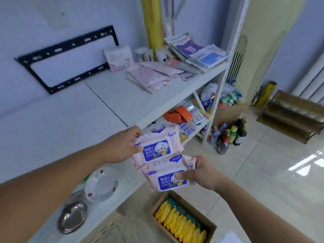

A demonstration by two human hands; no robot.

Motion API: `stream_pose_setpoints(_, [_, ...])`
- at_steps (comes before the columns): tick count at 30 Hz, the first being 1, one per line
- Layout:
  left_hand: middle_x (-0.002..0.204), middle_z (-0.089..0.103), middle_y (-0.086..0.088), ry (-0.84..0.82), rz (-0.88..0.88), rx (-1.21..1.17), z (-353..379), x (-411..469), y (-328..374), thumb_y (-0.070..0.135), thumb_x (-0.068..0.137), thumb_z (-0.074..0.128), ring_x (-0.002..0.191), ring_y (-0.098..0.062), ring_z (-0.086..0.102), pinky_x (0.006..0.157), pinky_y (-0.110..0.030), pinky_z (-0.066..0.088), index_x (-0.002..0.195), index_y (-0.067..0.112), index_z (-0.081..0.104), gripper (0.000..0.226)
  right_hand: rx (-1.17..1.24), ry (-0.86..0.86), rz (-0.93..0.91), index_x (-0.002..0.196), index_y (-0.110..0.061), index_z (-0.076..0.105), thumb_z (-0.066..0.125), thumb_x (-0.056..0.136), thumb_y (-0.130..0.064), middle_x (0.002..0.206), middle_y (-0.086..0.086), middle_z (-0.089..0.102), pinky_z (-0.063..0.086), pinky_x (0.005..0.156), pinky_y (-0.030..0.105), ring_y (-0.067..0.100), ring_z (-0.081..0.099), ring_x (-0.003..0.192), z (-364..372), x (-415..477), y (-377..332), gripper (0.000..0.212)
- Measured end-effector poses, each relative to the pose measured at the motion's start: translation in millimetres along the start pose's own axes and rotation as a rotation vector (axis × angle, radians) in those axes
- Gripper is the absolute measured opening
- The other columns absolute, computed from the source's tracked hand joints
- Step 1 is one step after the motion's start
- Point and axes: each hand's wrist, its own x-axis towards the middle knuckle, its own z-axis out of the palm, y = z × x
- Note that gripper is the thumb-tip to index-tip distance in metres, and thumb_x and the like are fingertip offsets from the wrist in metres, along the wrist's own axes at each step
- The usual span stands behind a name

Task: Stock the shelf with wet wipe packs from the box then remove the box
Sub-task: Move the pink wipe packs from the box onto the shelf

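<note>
Two pink wet wipe packs with blue "BABY WIPES" labels are in my hands, in front of the white shelf's (122, 104) edge. My left hand (122, 146) grips the upper pack (157, 146) by its left end. My right hand (198, 171) grips the lower pack (168, 179), thumb across its blue label. The two packs touch each other. Below them on the floor stands an open cardboard box (208, 223) holding a row of yellow and teal packs. Flat pink wipe packs (154, 76) lie on the shelf's top board.
On the top board stand a tissue pack (119, 57), small jars (145, 53), a yellow roll (154, 21) and stacked packets (198, 51). A lower board carries a white plate (101, 183) and a steel bowl (71, 216). Bottles (228, 134) stand on the tiled floor.
</note>
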Motion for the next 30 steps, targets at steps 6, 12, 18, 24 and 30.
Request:
stream_pose_setpoints(6, [0.080,0.055,0.011,0.214,-0.044,0.061,-85.9,-75.0,-7.2,0.026,0.090,0.070,0.069,-0.006,0.051,0.065,-0.029,0.040,0.098,0.030,0.046,0.025,-0.085,-0.116,-0.182,0.115,-0.015,0.072,0.087,0.077,-0.033,0.115,0.005,0.077,0.056,0.096,0.049,0.026,0.074,0.106,37.2,21.0,-92.1,0.045])
stream_pose_setpoints(12, [0.080,0.056,0.013,0.353,-0.199,0.054,-135.3,-163.1,-66.5,0.029,0.090,0.070,0.070,-0.009,0.053,0.063,-0.030,0.042,0.096,0.034,0.046,0.026,-0.155,-0.257,-0.265,0.115,-0.016,0.073,0.076,0.089,-0.017,0.112,0.001,0.078,0.058,0.089,0.038,0.021,0.075,0.103,117.6,52.0,-152.3,0.026])
stream_pose_setpoints(18, [0.081,0.051,0.012,0.400,-0.374,0.093,-164.2,-254.6,-159.3,0.026,0.092,0.068,0.072,-0.005,0.050,0.067,-0.030,0.042,0.104,0.027,0.048,0.024,-0.184,-0.406,-0.315,0.113,-0.017,0.074,0.078,0.086,-0.024,0.110,0.004,0.078,0.057,0.072,0.030,0.025,0.075,0.100,233.9,87.6,-182.5,0.028])
stream_pose_setpoints(24, [0.088,0.052,0.011,0.320,-0.556,0.194,-183.8,-327.9,-268.6,0.029,0.091,0.067,0.086,-0.018,0.053,0.080,-0.035,0.046,0.095,0.034,0.043,0.025,-0.203,-0.450,-0.301,0.113,-0.017,0.074,0.077,0.088,-0.024,0.110,0.001,0.078,0.058,0.094,0.051,0.023,0.076,0.100,360.0,118.1,-190.5,0.026])
stream_pose_setpoints(30, [0.106,0.059,-0.003,0.273,-0.661,0.254,-189.5,-356.0,-341.4,0.029,0.094,0.064,0.095,-0.021,0.057,0.075,-0.033,0.043,0.117,0.018,0.049,0.029,-0.211,-0.384,-0.291,0.106,-0.021,0.073,0.079,0.086,-0.026,0.103,-0.004,0.079,0.061,0.090,0.044,0.016,0.077,0.093,453.1,138.1,-183.0,0.022])
